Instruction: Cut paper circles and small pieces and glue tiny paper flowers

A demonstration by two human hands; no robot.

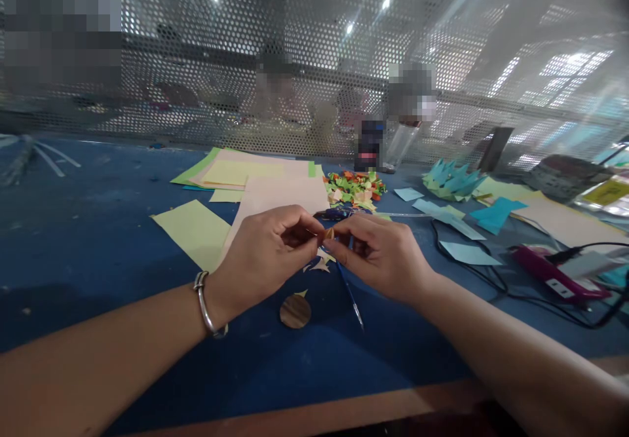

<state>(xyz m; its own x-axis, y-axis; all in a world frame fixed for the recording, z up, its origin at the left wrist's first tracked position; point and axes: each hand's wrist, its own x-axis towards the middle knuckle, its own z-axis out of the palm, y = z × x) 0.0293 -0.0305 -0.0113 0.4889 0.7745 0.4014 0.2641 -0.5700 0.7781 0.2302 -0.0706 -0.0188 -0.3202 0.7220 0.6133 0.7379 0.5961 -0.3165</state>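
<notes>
Counted one left hand (269,248) and one right hand (386,248), sharing one small folded tan piece (329,234). Toward the front edge of the blue table (236,378), found one round wooden disc (295,311) and one slim blue tool (350,295). Nearer the back edge, recorded one paper stack (280,191), sheets not countable; one heap of paper scraps (356,187), likewise uncountable; one spiked paper piece (453,180). Right along that edge, noted at least four loose blue paper pieces (470,253) and one purple power strip (535,268).
</notes>
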